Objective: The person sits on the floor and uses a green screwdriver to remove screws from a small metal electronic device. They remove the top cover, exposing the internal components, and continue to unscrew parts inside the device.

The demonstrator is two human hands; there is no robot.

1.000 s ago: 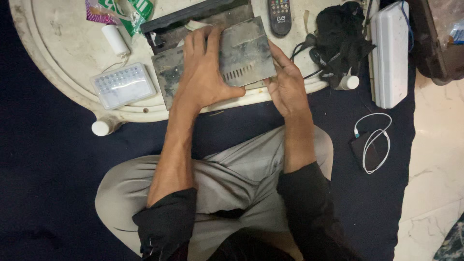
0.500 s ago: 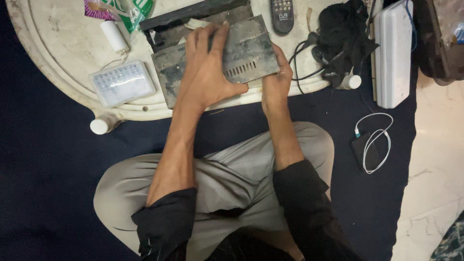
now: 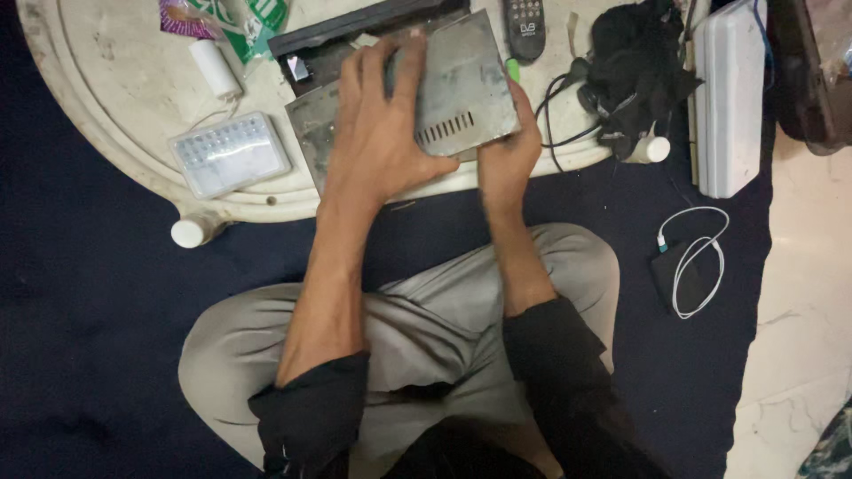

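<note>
A flat grey metal cover (image 3: 461,84) with a row of vent slots lies on a dark electronics box (image 3: 319,62) at the near edge of a low round white table (image 3: 115,80). My left hand (image 3: 382,133) lies flat on top of the cover with its fingers spread. My right hand (image 3: 506,160) grips the cover's right near corner, thumb on the edge. I sit cross-legged on a dark blue mat, both forearms reaching forward.
On the table lie a clear plastic parts box (image 3: 229,155), a white cylinder (image 3: 216,67), colourful packets (image 3: 226,16), a black remote (image 3: 525,25) and a tangle of black cables (image 3: 630,66). A white case (image 3: 728,98) and white cable (image 3: 697,262) are at the right.
My right hand has slid up along the cover's right edge and now clasps the corner. The cover has shifted slightly under both hands.
</note>
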